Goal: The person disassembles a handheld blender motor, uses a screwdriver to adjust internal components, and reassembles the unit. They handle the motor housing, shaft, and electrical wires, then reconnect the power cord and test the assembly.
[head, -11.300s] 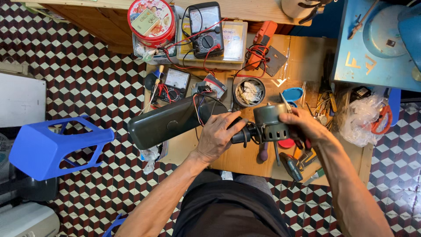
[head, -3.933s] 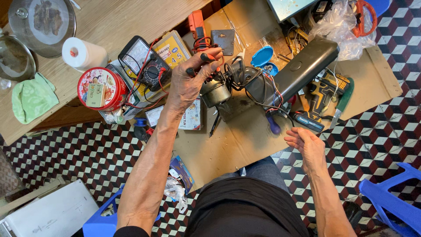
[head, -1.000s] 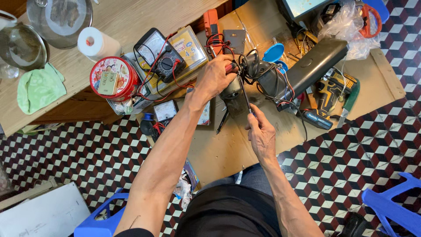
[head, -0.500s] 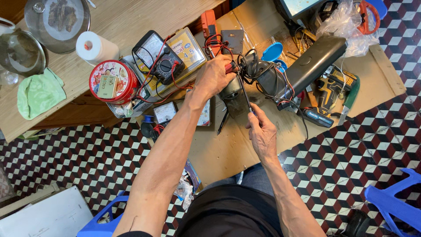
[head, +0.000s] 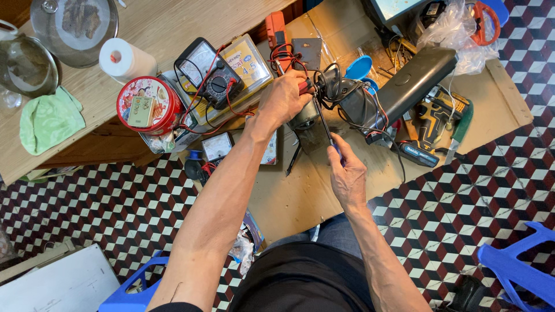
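Under the left hand [head: 284, 99], closed around a small grey motor [head: 303, 115] on the cardboard sheet [head: 300, 190], loose wires [head: 347, 95] loop tight beside the knuckles. The right hand [head: 348, 173] pinches a thin probe [head: 324, 118] slanting up into it; a slip could snag those wires. Beyond the grip lie meters [head: 211, 72] and a black casing [head: 413, 84], with bare cardboard only on the near side.

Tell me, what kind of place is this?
Probably a small repair workshop for electrical things. An analog multimeter with red leads lies on the bench, a cordless drill lies nearby, and the left hand grips a wired motor part.
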### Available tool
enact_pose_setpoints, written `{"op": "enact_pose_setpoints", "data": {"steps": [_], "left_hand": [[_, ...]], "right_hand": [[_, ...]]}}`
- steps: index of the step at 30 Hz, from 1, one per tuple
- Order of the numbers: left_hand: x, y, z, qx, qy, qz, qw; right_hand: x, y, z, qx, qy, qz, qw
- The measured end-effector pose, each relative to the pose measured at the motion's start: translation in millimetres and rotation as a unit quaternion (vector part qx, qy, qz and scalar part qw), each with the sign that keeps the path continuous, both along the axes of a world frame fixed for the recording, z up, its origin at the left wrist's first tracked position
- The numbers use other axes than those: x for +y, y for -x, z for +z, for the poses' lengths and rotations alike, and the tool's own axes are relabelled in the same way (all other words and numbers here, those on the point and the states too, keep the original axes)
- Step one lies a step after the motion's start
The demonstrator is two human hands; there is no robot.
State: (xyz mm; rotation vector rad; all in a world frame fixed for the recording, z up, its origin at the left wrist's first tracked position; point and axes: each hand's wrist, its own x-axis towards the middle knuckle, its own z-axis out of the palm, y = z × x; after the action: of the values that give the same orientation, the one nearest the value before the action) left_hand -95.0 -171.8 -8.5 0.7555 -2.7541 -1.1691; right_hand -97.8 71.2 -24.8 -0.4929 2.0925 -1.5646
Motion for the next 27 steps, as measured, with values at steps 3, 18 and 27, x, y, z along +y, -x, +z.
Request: {"op": "enact_pose_setpoints", "data": {"steps": [3, 18, 27], "left_hand": [[-2.0, -0.4, -2.4, 0.004, -0.006, -0.003, 1.000], [-7.9, 2.5, -23.1, 0.047, -0.014, -0.026, 0.998], [-4.4, -11.8, 45.6, 0.121, -0.154, 0.225, 0.954]], "right_hand": [[0.7, -0.2, -1.9, 0.150, -0.053, 0.014, 0.987], [1.7, 44.0, -6.8, -0.435, 0.067, -0.006, 0.898], [1.8, 34.5, -6.1, -0.238, 0.031, -0.003, 0.971]]}}
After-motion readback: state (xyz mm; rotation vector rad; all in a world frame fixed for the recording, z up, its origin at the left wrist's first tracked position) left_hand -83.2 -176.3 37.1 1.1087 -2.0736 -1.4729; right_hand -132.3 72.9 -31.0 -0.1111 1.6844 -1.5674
